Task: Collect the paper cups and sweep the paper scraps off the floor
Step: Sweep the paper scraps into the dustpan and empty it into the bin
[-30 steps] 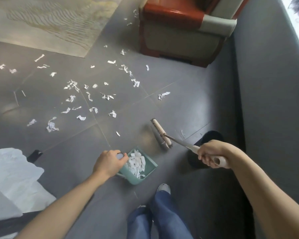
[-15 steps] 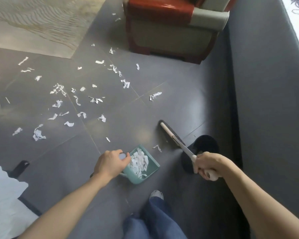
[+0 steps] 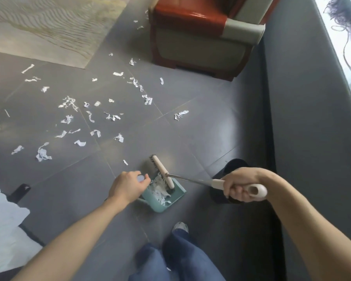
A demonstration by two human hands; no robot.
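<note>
Your left hand (image 3: 127, 186) is curled around the handle of the teal dustpan (image 3: 164, 196), which sits on the grey tiled floor (image 3: 201, 138) just ahead of your shoe (image 3: 180, 227). Your right hand (image 3: 240, 186) is clamped on the white grip of the brush (image 3: 163, 173), its thin metal shaft running left from your fist to the brush head, which lies across the mouth of the dustpan with the bristles touching the heap of white scraps inside it. Your two hands are apart, with the dustpan between them. Most of the paper scraps (image 3: 69, 118) are scattered over the floor well beyond the pan, spread from the edge of the pale rug (image 3: 49, 31) across to the foot of the red-and-cream armchair (image 3: 201, 37); one small scrap lies just beside the brush head. A dark round bin (image 3: 234, 165) stands behind your right hand, close to the grey wall (image 3: 312, 118). White crumpled sheeting (image 3: 2, 220) lies at the lower left.
</note>
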